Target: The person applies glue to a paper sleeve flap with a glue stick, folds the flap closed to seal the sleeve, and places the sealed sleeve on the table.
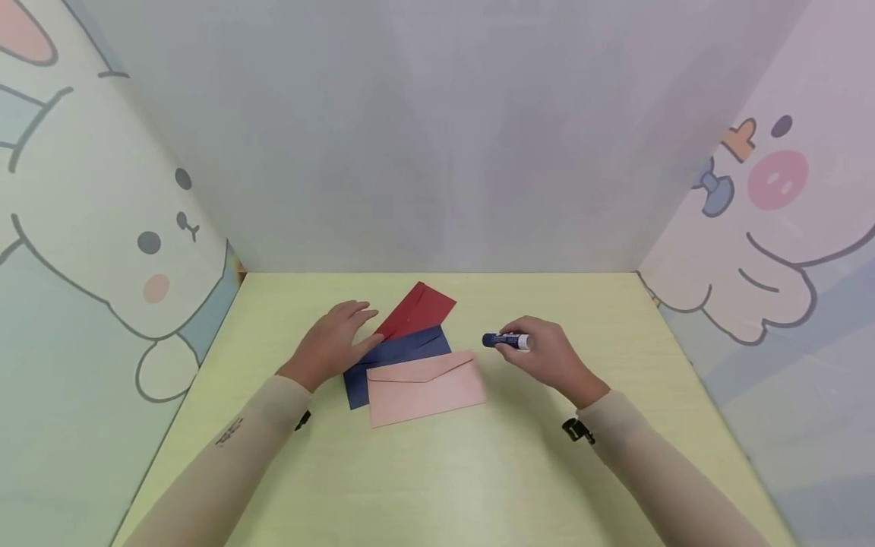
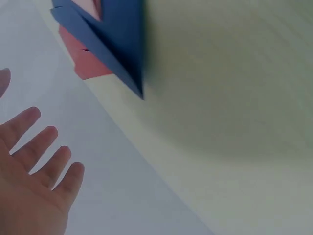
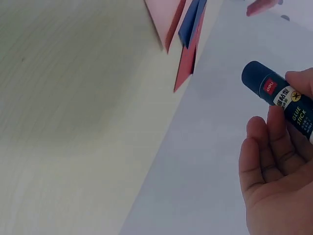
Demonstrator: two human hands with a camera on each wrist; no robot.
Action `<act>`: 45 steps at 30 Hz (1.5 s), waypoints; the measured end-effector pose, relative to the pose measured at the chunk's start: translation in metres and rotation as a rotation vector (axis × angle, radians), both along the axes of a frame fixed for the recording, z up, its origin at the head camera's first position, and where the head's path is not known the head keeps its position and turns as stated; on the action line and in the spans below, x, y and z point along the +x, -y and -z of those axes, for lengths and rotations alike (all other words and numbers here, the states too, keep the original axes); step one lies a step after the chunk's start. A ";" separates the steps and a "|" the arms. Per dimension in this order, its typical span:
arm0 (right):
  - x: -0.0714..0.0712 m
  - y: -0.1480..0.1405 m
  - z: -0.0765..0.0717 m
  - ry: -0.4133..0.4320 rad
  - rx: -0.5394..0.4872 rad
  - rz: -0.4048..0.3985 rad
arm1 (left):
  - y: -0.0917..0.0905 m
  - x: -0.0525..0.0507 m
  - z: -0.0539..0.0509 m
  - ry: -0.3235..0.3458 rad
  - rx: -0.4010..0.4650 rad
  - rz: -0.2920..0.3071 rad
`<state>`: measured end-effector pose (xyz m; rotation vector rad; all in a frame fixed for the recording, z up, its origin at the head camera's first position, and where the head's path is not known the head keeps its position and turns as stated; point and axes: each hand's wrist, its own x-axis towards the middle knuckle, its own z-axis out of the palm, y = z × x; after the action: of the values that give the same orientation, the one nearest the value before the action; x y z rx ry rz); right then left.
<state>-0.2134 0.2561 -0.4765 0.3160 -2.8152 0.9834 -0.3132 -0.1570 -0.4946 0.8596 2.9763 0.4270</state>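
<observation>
A dark blue glue stick [image 3: 266, 83] with a white end is pinched between the thumb and fingers of my right hand [image 1: 549, 351], held above the table right of the envelopes. The glue stick's cap is on in the right wrist view. My left hand [image 1: 333, 343] hovers by the left side of the envelopes, its fingers spread and holding nothing. Three envelopes overlap: a pink envelope [image 1: 427, 395] in front, a dark blue envelope [image 1: 403, 349] partly under it, and a red envelope [image 1: 425, 310] at the back. Whether the left thumb touches the blue one I cannot tell.
The pale yellow table [image 1: 424, 486] is bounded by a plain grey wall [image 1: 437, 137] at the back. Side panels with cartoon animals stand left [image 1: 82, 251] and right [image 1: 807, 289]. A small black device [image 1: 578, 431] is strapped at the right wrist.
</observation>
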 end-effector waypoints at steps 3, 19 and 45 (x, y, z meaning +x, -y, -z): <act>-0.005 -0.008 0.000 0.039 -0.010 0.025 | 0.006 -0.002 0.006 -0.016 -0.022 0.002; -0.071 -0.003 0.038 0.254 0.133 0.119 | 0.014 -0.010 0.025 -0.029 -0.079 -0.009; -0.075 0.006 0.024 0.260 0.046 0.102 | 0.017 -0.002 0.015 -0.072 -0.099 -0.035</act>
<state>-0.2888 0.2506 -0.5003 0.0512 -3.0529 1.0051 -0.3148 -0.1738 -0.5098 0.8317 3.0516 0.2518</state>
